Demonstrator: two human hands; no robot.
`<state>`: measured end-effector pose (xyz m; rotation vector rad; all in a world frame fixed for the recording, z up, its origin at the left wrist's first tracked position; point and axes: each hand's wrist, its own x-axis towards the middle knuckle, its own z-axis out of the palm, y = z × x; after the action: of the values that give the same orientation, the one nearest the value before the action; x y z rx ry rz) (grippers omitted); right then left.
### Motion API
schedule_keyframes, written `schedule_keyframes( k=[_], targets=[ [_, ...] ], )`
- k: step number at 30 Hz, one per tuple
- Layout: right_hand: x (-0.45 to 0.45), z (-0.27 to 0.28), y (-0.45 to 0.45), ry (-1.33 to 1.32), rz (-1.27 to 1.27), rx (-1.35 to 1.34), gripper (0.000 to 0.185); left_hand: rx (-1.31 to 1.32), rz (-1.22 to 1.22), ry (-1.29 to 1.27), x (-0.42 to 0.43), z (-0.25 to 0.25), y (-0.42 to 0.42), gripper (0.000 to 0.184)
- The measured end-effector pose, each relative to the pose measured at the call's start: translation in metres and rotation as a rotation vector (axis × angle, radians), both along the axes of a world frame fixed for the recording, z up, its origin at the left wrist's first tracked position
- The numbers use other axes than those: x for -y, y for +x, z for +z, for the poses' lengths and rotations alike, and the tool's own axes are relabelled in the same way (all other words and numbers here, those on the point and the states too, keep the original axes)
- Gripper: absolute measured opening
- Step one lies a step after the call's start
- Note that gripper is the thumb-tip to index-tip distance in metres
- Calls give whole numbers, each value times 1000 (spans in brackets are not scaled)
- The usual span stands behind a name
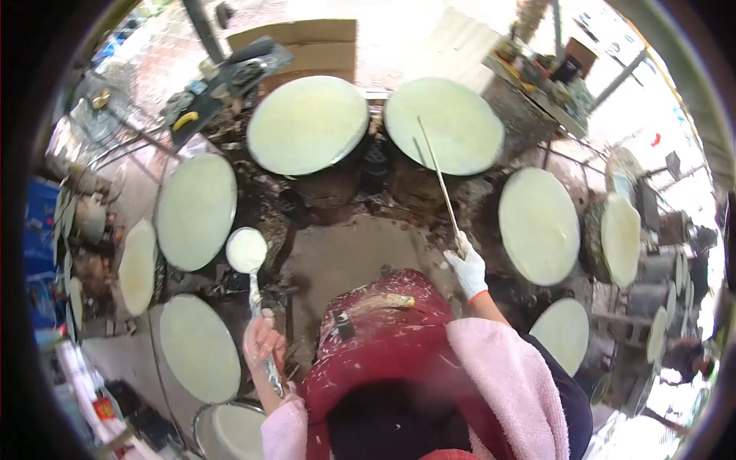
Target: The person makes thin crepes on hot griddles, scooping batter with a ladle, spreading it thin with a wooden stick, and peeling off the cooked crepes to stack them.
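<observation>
My bare left hand (265, 342) is closed around the handle of a ladle (247, 251), whose round bowl is full of white batter. The bowl is held just right of a round griddle (197, 212) covered with a pale, smooth layer. In a white glove with a red cuff, my right hand (468, 266) grips a long thin stick (440, 178). The stick's far tip reaches over the pale layer on the back right griddle (443, 126); whether it touches I cannot tell. Beside it is the back left griddle (308, 125), coated the same way.
More coated griddles (539, 227) curve round both sides. A pot (230, 429) of pale liquid is at the lower left. Cluttered shelves (537, 88) stand behind, with a cardboard sheet (295, 46) at the back. A red apron (383, 330) covers my lap.
</observation>
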<state>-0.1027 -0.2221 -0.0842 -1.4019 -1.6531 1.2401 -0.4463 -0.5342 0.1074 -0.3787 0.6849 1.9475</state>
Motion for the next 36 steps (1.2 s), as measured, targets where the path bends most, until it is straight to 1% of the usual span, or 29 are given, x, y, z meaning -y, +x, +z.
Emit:
schedule_keyframes(
  k=[2,3,6,8,10,11,12,14,15,17,19,20,21,22,23,24,25,26,28,29,31,32,33,34,35,36],
  targets=[
    [3,56,-29,-135,69,46,78,-7,35,44,8,5,5,22],
    [4,76,-41,-290,70,90,75,4,89,44,9,13,10,22],
    [-8,76,-46,-195,113,166,71,-42,162,82,16,23,22,21],
    [-14,75,-41,-33,121,173,65,-74,215,47,21,30,36,21],
    [-29,74,-29,111,160,441,62,-98,287,5,22,36,52,21],
    [-41,69,-36,154,167,582,60,-112,347,-81,17,31,46,21],
    [-54,69,-34,181,190,644,62,-115,347,-77,12,38,47,20],
    [-65,94,-43,136,229,808,58,-121,326,-66,7,44,41,19],
    [-65,90,-41,183,254,853,59,-120,316,-19,11,42,38,21],
    [-60,84,-43,211,291,893,62,-120,291,82,18,37,27,24],
    [-38,75,-46,229,304,927,63,-113,305,71,31,20,14,25],
    [-26,82,-57,222,320,945,63,-106,317,59,32,16,5,25],
    [-14,85,-67,218,339,963,62,-86,305,103,34,12,-3,24],
    [-1,85,-73,211,352,911,60,-65,294,146,36,10,-13,23],
    [11,86,-85,228,383,919,60,-45,284,191,39,7,-23,22],
    [24,87,-98,245,414,927,59,-71,323,100,43,2,-30,21],
    [36,114,-101,191,432,922,60,-98,357,10,48,13,-21,21],
    [45,114,-117,192,483,876,63,-122,391,-81,53,6,-30,21],
    [56,113,-138,143,578,730,63,-93,337,4,60,4,-46,21],
    [59,102,-144,165,559,574,62,-83,309,45,64,4,-53,22],
    [64,76,-154,207,509,267,60,-273,289,-272,66,16,-59,21],
    [58,98,-154,-48,521,69,51,-279,265,-261,67,17,-61,19],
    [54,108,-166,-289,499,-118,49,-285,242,-250,67,19,-63,18],
    [49,121,-176,-530,468,-306,46,-192,214,-78,76,9,-74,16],
    [49,149,-192,-611,403,-458,45,-92,188,88,85,1,-81,16],
    [49,178,-206,-688,333,-609,43,-73,197,88,90,-1,-83,16]
  ],
)
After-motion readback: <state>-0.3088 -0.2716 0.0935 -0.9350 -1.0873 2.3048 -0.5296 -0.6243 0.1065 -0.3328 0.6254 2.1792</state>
